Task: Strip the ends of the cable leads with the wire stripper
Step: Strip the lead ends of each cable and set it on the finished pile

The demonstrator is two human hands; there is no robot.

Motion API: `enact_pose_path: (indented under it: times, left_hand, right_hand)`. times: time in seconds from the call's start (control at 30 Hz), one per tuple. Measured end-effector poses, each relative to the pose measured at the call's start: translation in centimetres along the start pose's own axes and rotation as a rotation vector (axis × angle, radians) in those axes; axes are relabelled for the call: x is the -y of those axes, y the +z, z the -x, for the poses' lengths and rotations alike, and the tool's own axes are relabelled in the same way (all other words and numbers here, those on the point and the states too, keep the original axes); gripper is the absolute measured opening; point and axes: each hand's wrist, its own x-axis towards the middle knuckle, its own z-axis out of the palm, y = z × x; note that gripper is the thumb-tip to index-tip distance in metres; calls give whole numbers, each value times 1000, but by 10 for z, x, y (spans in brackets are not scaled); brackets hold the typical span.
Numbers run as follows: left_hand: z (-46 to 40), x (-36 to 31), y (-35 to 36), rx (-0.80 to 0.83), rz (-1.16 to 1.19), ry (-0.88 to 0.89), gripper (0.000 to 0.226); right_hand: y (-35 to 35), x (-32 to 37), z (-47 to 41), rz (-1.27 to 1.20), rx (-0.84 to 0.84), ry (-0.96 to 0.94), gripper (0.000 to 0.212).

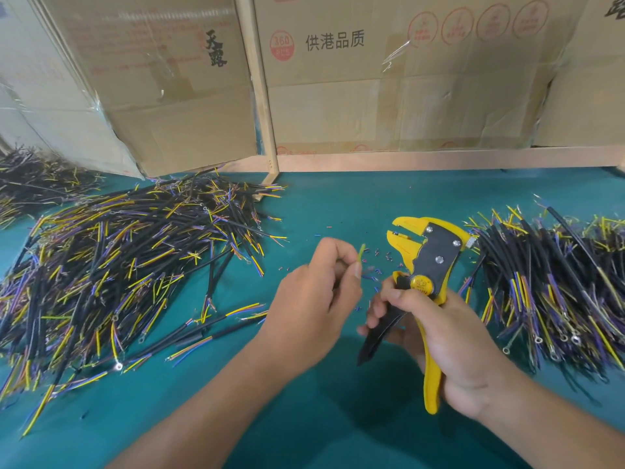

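My right hand (449, 346) grips the handles of a yellow and black wire stripper (427, 262), whose open jaws point up and to the left. My left hand (318, 292) is curled in front of the jaws and pinches a thin yellow-green lead (362, 251) that sticks up between thumb and forefinger. The lead's tip is a short way left of the jaws and does not touch them. The rest of that cable is hidden inside my hand.
A big heap of black cables with yellow, blue and purple leads (128, 265) covers the left of the green table (338, 204). Another heap (558, 292) lies at the right. Small insulation bits (375, 262) litter the middle. Cardboard boxes (372, 79) stand along the back.
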Motion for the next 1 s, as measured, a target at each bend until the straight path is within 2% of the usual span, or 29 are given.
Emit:
enact_pose_path:
  times: [0.07,0.17,0.33,0.43,1.0]
  left_hand:
    - [-4,6,-7,-53,57,-37,8]
    - [-9,12,-15,-93,99,-60,11]
    - [-9,14,-16,-77,96,-64,13]
    - [-9,14,-17,-70,114,-71,13]
    - [-9,9,-12,-52,310,-91,13]
  right_hand:
    - [0,3,-1,-67,35,73,10]
    - [-2,8,0,-108,148,180,11]
    - [-5,8,7,-53,369,255,20]
    - [-6,9,8,2,436,263,22]
    - [-3,9,10,-18,421,302,30]
